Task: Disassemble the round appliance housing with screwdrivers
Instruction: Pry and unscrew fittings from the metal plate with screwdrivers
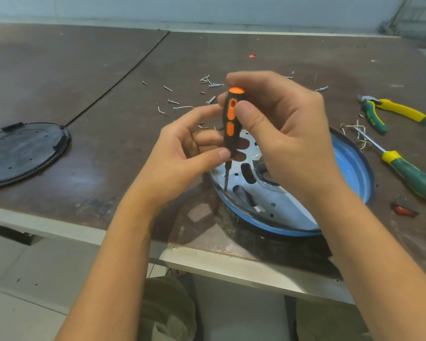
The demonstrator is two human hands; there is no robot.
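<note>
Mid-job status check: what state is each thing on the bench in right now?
Orange-and-black screwdriver: upright, tip on silver metal plate.
Right hand: grips its handle top.
Left hand: pinches lower handle.
Blue round housing: open, plate exposed.
Black round cover: off, lying at left.
Green-and-yellow screwdriver: lying idle at right.
Yellow-and-green pliers: lying idle.
Loose screws: out, scattered.

We are looking down at a dark brown, scuffed wooden tabletop (108, 57) edged with a pale metal strip (47, 226), with a thin black seam (123, 73) running across it. Behind it a pale grey-blue wall (207, 8) is rising, and below it a light grey tiled floor (22, 279) is lying in soft, even light.
</note>
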